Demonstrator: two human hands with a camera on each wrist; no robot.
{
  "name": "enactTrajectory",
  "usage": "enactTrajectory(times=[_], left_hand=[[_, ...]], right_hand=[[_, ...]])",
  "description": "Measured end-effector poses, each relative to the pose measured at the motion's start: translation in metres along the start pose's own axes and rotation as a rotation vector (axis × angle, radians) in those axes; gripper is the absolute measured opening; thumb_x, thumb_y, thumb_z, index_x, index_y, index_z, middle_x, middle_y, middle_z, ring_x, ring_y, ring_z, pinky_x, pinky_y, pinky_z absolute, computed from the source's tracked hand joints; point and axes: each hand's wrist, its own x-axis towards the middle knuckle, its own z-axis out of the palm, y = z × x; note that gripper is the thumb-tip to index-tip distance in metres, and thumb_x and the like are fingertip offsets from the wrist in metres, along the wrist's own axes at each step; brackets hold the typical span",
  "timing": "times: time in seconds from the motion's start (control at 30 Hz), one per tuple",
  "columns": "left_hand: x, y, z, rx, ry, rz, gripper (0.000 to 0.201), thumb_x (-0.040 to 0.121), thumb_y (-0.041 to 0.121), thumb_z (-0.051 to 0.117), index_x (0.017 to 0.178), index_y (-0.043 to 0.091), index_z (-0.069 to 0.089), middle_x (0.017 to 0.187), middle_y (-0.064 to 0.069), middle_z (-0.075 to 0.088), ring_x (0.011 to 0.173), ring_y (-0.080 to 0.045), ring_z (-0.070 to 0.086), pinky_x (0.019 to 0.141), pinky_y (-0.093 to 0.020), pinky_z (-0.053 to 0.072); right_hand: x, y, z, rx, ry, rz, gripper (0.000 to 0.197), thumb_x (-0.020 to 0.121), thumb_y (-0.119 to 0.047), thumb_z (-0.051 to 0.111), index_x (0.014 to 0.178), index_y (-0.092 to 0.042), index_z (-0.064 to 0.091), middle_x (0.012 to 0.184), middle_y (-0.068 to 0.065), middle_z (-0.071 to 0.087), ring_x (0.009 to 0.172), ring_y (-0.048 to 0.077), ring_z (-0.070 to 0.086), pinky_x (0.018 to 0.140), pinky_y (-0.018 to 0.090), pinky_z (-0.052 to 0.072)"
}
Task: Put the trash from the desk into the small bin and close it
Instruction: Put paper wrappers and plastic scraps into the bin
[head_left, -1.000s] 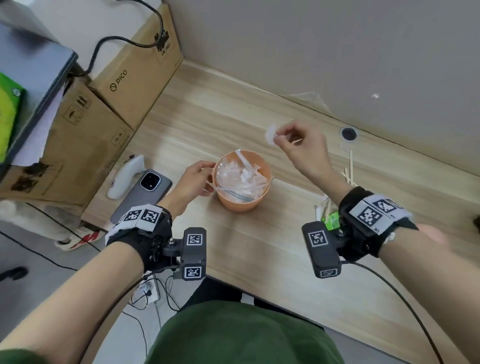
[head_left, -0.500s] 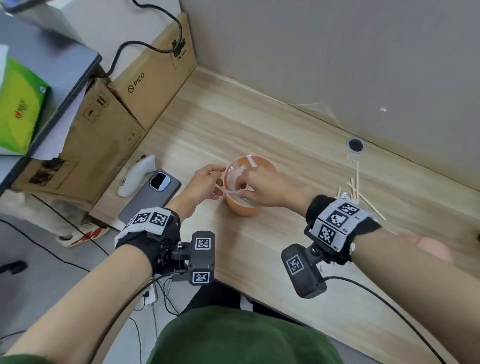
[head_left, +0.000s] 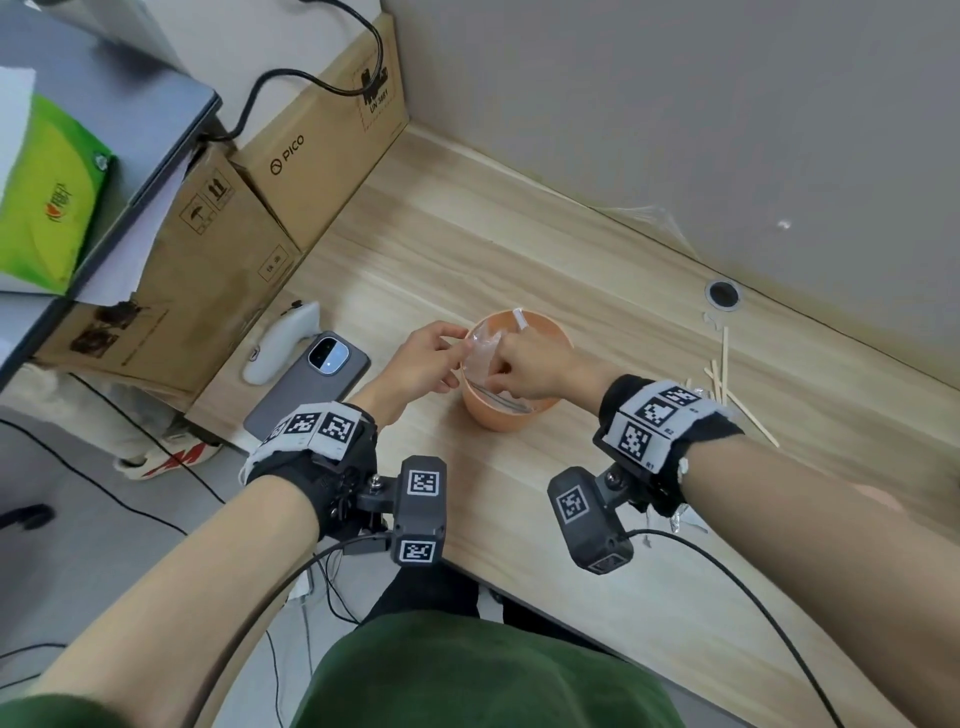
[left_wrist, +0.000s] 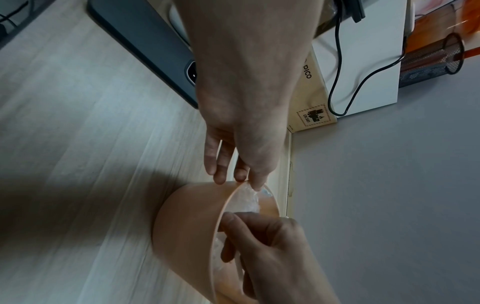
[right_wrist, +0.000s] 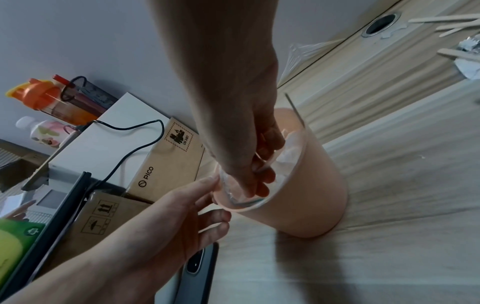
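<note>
head view: small orange bin (head_left: 511, 415) mid-desk (head_left: 519, 249), near its front edge. left hand (head_left: 423, 364) grip pinches bin rim; right hand (head_left: 530, 364) fingers curled inside, pressing clear plastic trash (head_left: 483, 348). risk: push tips the light bin; wooden sticks (head_left: 724, 374) remain out.

The round plastic small bin (head_left: 506, 415) is peach-orange, lined with clear whitish film (head_left: 483, 351). The rectangular smartphone (head_left: 306, 384) is dark grey; the tissue pack (head_left: 49, 192) is green and yellow. Wrist bands (head_left: 657, 423) carry black-and-white square marker patterns.
</note>
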Motion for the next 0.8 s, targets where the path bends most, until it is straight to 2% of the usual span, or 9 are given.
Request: enactTrajectory(times=[0.17,0.27,0.37,0.47,0.53,0.6,0.67,0.73,0.8], left_hand=[[0.002,0.001,-0.001,0.014,-0.008,0.001,0.03,0.096,0.031,0.059,0.122,0.016,0.056,0.081,-0.001,0.056,0.061,-0.014,0.058,0.063,-0.024,0.05],[0.004,0.001,-0.001,0.02,-0.007,0.001,0.029,0.096,0.031,0.059,0.121,0.017,0.056,0.08,-0.002,0.057,0.061,-0.014,0.058,0.061,-0.023,0.05],[0.004,0.001,-0.001,0.024,-0.002,0.001,0.026,0.097,0.029,0.058,0.12,0.017,0.056,0.079,-0.001,0.057,0.06,-0.013,0.058,0.06,-0.023,0.049],[0.003,0.001,0.0,0.025,-0.006,0.006,0.024,0.097,0.027,0.058,0.119,0.018,0.056,0.078,-0.001,0.057,0.061,-0.013,0.059,0.062,-0.023,0.05],[0.001,0.0,0.0,0.024,-0.009,0.006,0.023,0.097,0.027,0.057,0.118,0.018,0.056,0.077,0.0,0.057,0.061,-0.013,0.059,0.063,-0.024,0.05],[0.0,0.001,-0.001,0.018,-0.001,0.007,0.021,0.096,0.027,0.058,0.116,0.019,0.056,0.076,0.0,0.057,0.061,-0.013,0.058,0.063,-0.024,0.049],[0.0,0.001,-0.001,0.011,0.004,0.011,0.02,0.097,0.026,0.057,0.115,0.019,0.056,0.075,0.0,0.058,0.06,-0.013,0.058,0.061,-0.023,0.048],[0.0,0.001,-0.001,0.01,0.005,0.01,0.02,0.097,0.025,0.057,0.115,0.018,0.055,0.074,0.0,0.058,0.06,-0.014,0.057,0.061,-0.023,0.048],[0.001,0.0,-0.001,0.013,0.008,0.008,0.021,0.097,0.026,0.057,0.116,0.018,0.055,0.074,0.0,0.058,0.06,-0.014,0.057,0.062,-0.025,0.048]], right_hand=[[-0.001,0.006,-0.009,-0.059,-0.047,0.049,0.027,0.087,-0.025,0.054,0.073,-0.007,0.069,0.063,0.003,0.057,0.071,0.026,0.06,0.066,0.037,0.047],[-0.009,0.009,-0.015,0.003,-0.055,-0.011,0.029,0.091,-0.024,0.051,0.065,-0.017,0.06,0.057,-0.003,0.05,0.059,0.013,0.047,0.055,0.025,0.035],[-0.012,0.009,-0.015,-0.018,-0.129,-0.049,0.033,0.091,-0.026,0.053,0.057,-0.027,0.054,0.056,-0.008,0.049,0.055,0.008,0.043,0.056,0.025,0.033],[-0.002,0.006,-0.003,-0.055,-0.11,-0.007,0.036,0.088,-0.029,0.058,0.053,-0.025,0.051,0.056,-0.007,0.051,0.054,0.006,0.042,0.064,0.032,0.042],[0.004,0.003,0.007,-0.049,-0.034,0.011,0.037,0.087,-0.029,0.06,0.052,-0.021,0.051,0.057,-0.005,0.051,0.055,0.007,0.042,0.066,0.035,0.041],[0.007,0.004,0.014,0.005,0.028,0.016,0.025,0.086,-0.027,0.06,0.065,-0.011,0.06,0.069,0.002,0.062,0.065,0.015,0.05,0.072,0.034,0.039],[0.002,0.009,0.014,0.077,0.048,-0.001,0.012,0.085,-0.024,0.061,0.082,-0.012,0.06,0.085,0.003,0.067,0.08,0.017,0.056,0.083,0.035,0.039],[-0.006,0.016,0.008,0.116,0.023,-0.062,0.004,0.084,-0.016,0.062,0.085,-0.017,0.058,0.087,-0.003,0.064,0.08,0.012,0.055,0.084,0.029,0.037],[-0.014,0.023,0.004,0.119,0.023,-0.082,0.011,0.083,-0.007,0.059,0.089,-0.014,0.065,0.087,-0.005,0.063,0.079,0.009,0.052,0.08,0.022,0.035]])
